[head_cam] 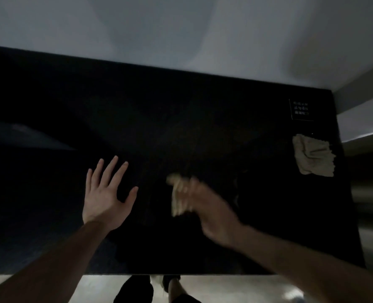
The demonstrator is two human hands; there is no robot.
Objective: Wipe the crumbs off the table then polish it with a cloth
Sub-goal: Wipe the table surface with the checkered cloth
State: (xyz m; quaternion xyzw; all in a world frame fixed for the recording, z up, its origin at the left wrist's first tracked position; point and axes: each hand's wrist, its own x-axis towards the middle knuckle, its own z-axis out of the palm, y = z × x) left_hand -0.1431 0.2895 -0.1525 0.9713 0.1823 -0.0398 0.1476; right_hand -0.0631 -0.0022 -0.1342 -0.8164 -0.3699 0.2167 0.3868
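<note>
left hand (pixel 107 197) flat on black table (pixel 203 119), fingers wide; blurred right hand (pixel 205 208) around pale cloth (pixel 177 196)

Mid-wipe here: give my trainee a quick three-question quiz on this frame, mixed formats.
1. True or false: the left hand lies flat with fingers spread on the black table.
2. Where does the spare cloth lie? A) near the table's right edge B) under the left hand C) on the floor
3. Fill in: the blurred right hand moves a pale ____.

Key: 1 true; 2 A; 3 cloth
</note>
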